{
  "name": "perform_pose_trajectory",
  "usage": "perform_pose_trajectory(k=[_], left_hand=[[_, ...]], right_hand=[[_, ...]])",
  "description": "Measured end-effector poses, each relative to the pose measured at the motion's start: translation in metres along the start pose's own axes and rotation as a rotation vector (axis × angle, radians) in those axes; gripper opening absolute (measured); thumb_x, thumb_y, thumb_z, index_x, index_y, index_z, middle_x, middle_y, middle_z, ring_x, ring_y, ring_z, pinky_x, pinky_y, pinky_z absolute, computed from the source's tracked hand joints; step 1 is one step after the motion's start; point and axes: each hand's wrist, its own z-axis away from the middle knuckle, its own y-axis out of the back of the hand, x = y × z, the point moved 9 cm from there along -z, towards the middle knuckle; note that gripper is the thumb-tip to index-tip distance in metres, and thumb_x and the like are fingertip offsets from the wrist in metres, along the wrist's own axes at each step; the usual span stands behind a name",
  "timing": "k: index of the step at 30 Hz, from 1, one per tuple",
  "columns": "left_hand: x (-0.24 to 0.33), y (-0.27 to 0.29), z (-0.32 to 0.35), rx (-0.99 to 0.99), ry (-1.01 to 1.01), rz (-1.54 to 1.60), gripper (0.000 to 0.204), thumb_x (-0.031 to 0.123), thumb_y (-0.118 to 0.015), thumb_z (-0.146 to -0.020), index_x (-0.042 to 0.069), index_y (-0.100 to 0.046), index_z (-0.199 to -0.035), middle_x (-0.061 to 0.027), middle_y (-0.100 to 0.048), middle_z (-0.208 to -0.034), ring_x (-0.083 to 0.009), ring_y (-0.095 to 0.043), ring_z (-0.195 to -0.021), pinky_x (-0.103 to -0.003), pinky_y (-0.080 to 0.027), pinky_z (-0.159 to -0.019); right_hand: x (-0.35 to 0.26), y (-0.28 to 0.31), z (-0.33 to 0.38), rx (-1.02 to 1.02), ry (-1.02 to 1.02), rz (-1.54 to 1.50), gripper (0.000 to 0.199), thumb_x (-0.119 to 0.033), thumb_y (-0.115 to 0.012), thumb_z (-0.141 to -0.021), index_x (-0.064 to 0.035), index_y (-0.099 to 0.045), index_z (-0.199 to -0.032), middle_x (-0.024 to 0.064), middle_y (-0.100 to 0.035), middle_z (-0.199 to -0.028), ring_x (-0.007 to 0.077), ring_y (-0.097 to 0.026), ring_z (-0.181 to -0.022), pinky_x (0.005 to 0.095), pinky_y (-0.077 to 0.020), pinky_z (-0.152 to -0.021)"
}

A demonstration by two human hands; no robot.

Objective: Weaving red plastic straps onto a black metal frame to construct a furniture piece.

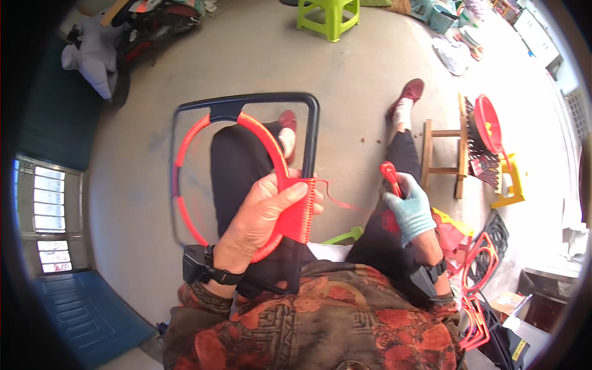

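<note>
My bare left hand (pixel 266 206) grips a black rounded-corner frame (pixel 253 97) with a ring inside it. Bright red-orange cord wraps much of the ring (pixel 269 140), and a dense wound band (pixel 298 213) joins ring and frame under my thumb. From that band a loose strand of cord (pixel 333 196) trails toward the right. My right hand (pixel 408 206), in a pale blue glove with bare fingertips hard to make out, is closed round a small bundle of red cord (pixel 390 174). The frame is held upright over my left leg.
Right of my leg stand a wooden stool (pixel 445 148), a red basket (pixel 487 126) and a yellow stool (pixel 510 182). More red-corded frames (pixel 481 262) lie at the lower right. A green stool (pixel 330 17) is ahead; a white bundle (pixel 92 58) sits far left.
</note>
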Motion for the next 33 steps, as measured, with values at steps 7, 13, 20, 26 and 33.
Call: perform_pose_trajectory(k=[7,13,20,26,33], left_hand=[[-0.049,-0.018,-0.021,-0.079,0.16,-0.083,0.029,0.015,-0.065,-0.092,0.0,-0.055,-0.114,-0.0104,-0.066,-0.097,-0.0155,-0.066,-0.083,-0.027,-0.054,-0.073],[-0.032,0.001,-0.034,0.008,-0.229,-0.155,0.04,0.009,-0.066,-0.089,-0.002,-0.048,-0.124,-0.0078,-0.061,-0.105,-0.0106,-0.058,-0.095,-0.026,-0.049,-0.083],[-0.025,0.005,-0.036,0.034,-0.297,-0.031,0.032,0.003,-0.061,-0.09,-0.001,-0.052,-0.121,-0.0071,-0.062,-0.108,-0.0128,-0.059,-0.1,-0.028,-0.048,-0.09],[-0.04,0.003,-0.035,-0.052,-0.099,0.135,0.023,0.006,-0.056,-0.094,0.0,-0.06,-0.115,-0.0034,-0.066,-0.103,-0.0102,-0.062,-0.094,-0.026,-0.048,-0.086],[-0.038,-0.013,-0.033,-0.133,-0.051,0.112,0.026,0.007,-0.059,-0.091,0.0,-0.059,-0.116,-0.0037,-0.065,-0.102,-0.0098,-0.061,-0.089,-0.025,-0.048,-0.08]], right_hand=[[-0.054,0.035,-0.011,0.317,0.323,0.399,0.028,-0.005,-0.065,-0.084,-0.0069,-0.059,-0.111,0.0171,-0.068,-0.098,0.0325,-0.069,-0.086,0.0354,-0.0545,-0.076],[-0.165,-0.021,0.008,0.388,0.95,0.819,0.027,-0.002,-0.061,-0.071,-0.0105,-0.063,-0.097,0.0085,-0.064,-0.103,0.0294,-0.063,-0.09,0.0363,-0.0508,-0.077],[-0.161,-0.128,0.008,-0.183,1.113,1.015,0.026,-0.014,-0.06,-0.074,-0.0024,-0.065,-0.097,0.0169,-0.056,-0.123,0.0337,-0.057,-0.107,0.0443,-0.0417,-0.098],[-0.163,-0.037,0.025,0.065,0.663,0.367,0.037,-0.003,-0.072,-0.074,-0.001,-0.062,-0.109,0.0122,-0.064,-0.103,0.0248,-0.064,-0.094,0.0334,-0.0515,-0.082],[-0.022,-0.092,0.002,-0.409,-0.259,-0.311,0.029,-0.021,-0.067,-0.091,0.0013,-0.064,-0.108,0.004,-0.067,-0.089,0.0097,-0.061,-0.078,0.0243,-0.0496,-0.072]])
